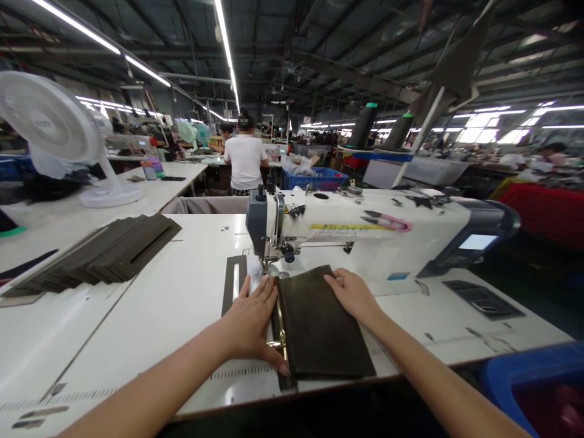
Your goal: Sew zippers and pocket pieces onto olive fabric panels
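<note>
A dark olive fabric piece (323,328), perhaps leather, lies on the white sewing machine table, with a gold zipper (281,325) along its left edge. Its far end is near the needle and presser foot of the sewing machine (378,237). My left hand (253,322) rests flat over the zipper side, fingers stretched toward the needle and thumb spread along the edge. My right hand (353,296) has its bent fingers closed on the piece's upper right edge. A slotted dark panel (233,274) sits left of the needle, partly behind my left hand.
A fanned stack of slotted dark panels (104,252) lies on the table at left, below a white fan (109,188). Pink thread snips (395,222) rest on the machine. Thread cones (367,125) stand behind it. A person in a white shirt (246,161) is farther off.
</note>
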### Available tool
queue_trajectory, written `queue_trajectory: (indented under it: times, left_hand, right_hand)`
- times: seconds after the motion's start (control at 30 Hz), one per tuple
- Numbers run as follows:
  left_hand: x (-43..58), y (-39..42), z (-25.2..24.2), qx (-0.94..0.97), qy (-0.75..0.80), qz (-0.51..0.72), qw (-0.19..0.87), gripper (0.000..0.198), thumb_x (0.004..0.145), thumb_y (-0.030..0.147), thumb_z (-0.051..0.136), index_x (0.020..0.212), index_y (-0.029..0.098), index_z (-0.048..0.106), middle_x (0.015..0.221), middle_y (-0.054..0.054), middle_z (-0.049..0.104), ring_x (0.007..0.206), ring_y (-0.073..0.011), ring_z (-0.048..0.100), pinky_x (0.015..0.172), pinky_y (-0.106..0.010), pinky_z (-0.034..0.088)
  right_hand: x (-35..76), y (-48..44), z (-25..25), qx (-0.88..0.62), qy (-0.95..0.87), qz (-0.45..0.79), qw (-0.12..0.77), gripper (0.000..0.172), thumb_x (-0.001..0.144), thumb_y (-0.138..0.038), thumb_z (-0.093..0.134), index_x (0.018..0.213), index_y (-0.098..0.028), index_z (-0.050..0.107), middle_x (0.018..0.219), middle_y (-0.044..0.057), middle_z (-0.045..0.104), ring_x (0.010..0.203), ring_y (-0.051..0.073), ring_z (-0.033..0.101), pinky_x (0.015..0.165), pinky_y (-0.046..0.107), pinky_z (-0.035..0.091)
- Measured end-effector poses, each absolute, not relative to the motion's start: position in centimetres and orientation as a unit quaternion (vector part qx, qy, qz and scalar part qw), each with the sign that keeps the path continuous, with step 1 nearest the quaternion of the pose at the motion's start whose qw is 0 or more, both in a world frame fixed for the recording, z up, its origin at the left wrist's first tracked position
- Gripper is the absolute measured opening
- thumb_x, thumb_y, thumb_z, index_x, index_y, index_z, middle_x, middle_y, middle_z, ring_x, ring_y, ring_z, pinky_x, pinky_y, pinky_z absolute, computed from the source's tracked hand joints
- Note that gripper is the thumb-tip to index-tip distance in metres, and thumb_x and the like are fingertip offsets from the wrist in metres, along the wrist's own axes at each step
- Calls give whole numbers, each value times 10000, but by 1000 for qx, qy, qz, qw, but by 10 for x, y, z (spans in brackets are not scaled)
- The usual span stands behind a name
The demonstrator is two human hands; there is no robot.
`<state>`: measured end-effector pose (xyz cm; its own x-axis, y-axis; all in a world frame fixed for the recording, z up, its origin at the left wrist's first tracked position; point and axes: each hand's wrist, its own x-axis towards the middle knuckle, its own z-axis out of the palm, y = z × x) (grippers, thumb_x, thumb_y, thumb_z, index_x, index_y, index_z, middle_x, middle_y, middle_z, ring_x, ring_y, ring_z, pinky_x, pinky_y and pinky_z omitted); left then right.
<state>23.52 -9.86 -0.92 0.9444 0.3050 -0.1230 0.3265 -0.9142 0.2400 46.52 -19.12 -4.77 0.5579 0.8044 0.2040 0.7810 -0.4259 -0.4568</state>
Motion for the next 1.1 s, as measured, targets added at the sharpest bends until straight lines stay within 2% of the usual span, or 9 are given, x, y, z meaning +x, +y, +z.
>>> queue_trajectory:
  times: [0.17, 0.27, 0.37, 0.5, 0.57, 0.67, 0.77, 0.97, 1.1]
  left_hand:
    - [238, -102, -6, 973, 181, -76, 121, 1176, 554, 714, 545, 1379, -6, 116, 1428, -246, 25, 1328, -365, 3, 1029, -574, -79]
    - [240, -102, -5, 970, 190, -88, 126, 1171, 559, 719, 536, 1379, -5, 119, 1430, -237, 1, 1324, -374, -15, 1027, -582, -72]
    - [242, -100, -8, 970, 190, -79, 129, 1190, 542, 723, 555, 1381, 1, 117, 1434, -239, 18, 1321, -384, -16, 1025, -590, -64]
    - [237, -105, -12, 973, 186, -31, 132, 1167, 535, 732, 580, 1383, 47, 162, 1435, -235, 113, 1324, -386, 34, 1021, -614, -35]
    - [227, -116, -10, 975, 173, 8, 142, 993, 576, 686, 617, 1338, 120, 326, 1423, -191, 236, 1323, -371, 120, 1036, -603, -6]
    - [205, -140, -3, 972, 142, 57, 178, 430, 712, 491, 650, 1065, 251, 603, 1306, -62, 479, 1265, -290, 337, 1080, -532, 32]
    - [183, -150, 2, 965, 117, 51, 228, 113, 806, 371, 591, 869, 309, 662, 1162, 28, 598, 1143, -189, 496, 1106, -437, 106]
    - [150, -113, -9, 958, 250, 86, 111, 818, 732, 578, 565, 1363, 137, 290, 1426, -170, 240, 1315, -312, 214, 1068, -536, 156]
    - [132, -122, -21, 971, 213, 30, 107, 907, 697, 618, 569, 1402, 204, 178, 1458, -134, 156, 1324, -332, 166, 1052, -537, 219]
  right_hand:
    - [453, -190, -48, -851, -491, -65, 173, 219, 859, -221, 420, 946, -119, 593, 647, 143, 633, 654, 302, 604, 603, 375, 398]
    - [434, -193, -39, -810, -548, -125, 169, 297, 847, -145, 395, 1083, -69, 557, 1021, 234, 607, 983, 350, 542, 815, 474, 376]
    - [407, -196, -40, -685, -693, -136, 178, 422, 862, -138, 339, 1269, -84, 436, 1313, 168, 444, 1237, 277, 360, 1005, 472, 269]
    - [385, -199, -58, -627, -758, -43, 175, 481, 879, -159, 282, 1356, -114, 319, 1397, 94, 337, 1304, 190, 258, 1058, 440, 249]
    - [384, -200, -65, -647, -738, -37, 186, 482, 889, -178, 273, 1361, -89, 302, 1411, 112, 297, 1313, 191, 233, 1055, 440, 260]
    - [386, -200, -67, -657, -728, -41, 190, 463, 896, -195, 278, 1334, -61, 349, 1399, 138, 311, 1312, 203, 235, 1056, 440, 262]
    - [387, -199, -64, -654, -735, -40, 174, 448, 898, -198, 291, 1310, -53, 390, 1389, 139, 332, 1306, 211, 248, 1065, 432, 246]
    - [381, -199, -55, -661, -735, -51, 143, 443, 888, -199, 314, 1296, -59, 417, 1371, 129, 366, 1288, 224, 292, 1051, 432, 271]
    - [369, -204, -51, -660, -730, -49, 169, 430, 890, -224, 345, 1295, -102, 428, 1375, 111, 364, 1297, 228, 274, 1060, 458, 234]
